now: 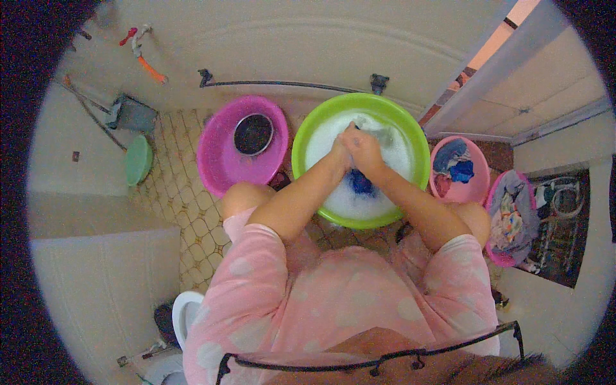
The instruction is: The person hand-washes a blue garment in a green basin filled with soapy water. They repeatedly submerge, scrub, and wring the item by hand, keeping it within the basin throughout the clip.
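Suds (319, 138) below, pressed left hand (342, 149) and right hand (364, 153) together over green basin (419, 154), seemingly around dark-blue cloth (362, 183) within it, perhaps to catch drips; could not tell exact pinch. Set pale-pink basin (473, 190) right of it, likely for reach.

We hold our left forearm (301, 192) and right forearm (418, 202) extended forward, converging toward the midline. Our left hand (342, 147) and right hand (366, 151) press together, fingers curled inward, fingertips mostly hidden. Both elbows are slightly bent.
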{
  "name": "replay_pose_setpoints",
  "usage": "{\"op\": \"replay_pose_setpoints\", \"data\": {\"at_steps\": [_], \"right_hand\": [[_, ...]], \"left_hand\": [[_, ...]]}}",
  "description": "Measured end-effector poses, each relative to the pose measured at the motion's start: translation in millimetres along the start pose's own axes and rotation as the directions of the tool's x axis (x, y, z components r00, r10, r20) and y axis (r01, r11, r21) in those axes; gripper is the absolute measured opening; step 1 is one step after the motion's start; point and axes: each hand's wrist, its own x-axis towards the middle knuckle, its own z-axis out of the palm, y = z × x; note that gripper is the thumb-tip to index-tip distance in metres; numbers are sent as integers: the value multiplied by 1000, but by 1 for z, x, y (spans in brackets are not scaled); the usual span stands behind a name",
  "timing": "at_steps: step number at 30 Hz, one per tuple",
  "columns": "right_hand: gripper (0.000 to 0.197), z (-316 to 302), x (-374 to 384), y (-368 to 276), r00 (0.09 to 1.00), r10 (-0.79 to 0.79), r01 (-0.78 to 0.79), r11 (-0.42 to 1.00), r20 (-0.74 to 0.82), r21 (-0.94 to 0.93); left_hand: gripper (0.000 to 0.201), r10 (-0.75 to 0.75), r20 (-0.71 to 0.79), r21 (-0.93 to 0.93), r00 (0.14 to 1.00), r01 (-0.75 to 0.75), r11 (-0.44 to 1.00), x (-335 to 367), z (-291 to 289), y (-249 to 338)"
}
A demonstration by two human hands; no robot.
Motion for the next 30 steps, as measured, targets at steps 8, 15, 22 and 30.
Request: {"op": "replay_pose_setpoints", "data": {"at_steps": [8, 15, 22, 30], "right_hand": [[35, -61, 32, -8, 973, 229, -231, 961, -27, -153], [29, -48, 19, -22, 973, 11, 6, 997, -232, 74], [32, -64, 42, 41, 885, 443, -383, 868, -143, 317], [32, -13, 26, 74, 863, 380, -456, 869, 332, 193]], "left_hand": [[20, 49, -261, -14, 964, -54, 998, -18, 96, -11], [28, 97, -265, 137, 960, -62, 989, -29, 111, 9], [36, 153, -510, 286, 847, -1, 958, -4, 102, 22], [52, 593, -520, 835, 615, 220, 504, -7, 33, 39]]}}
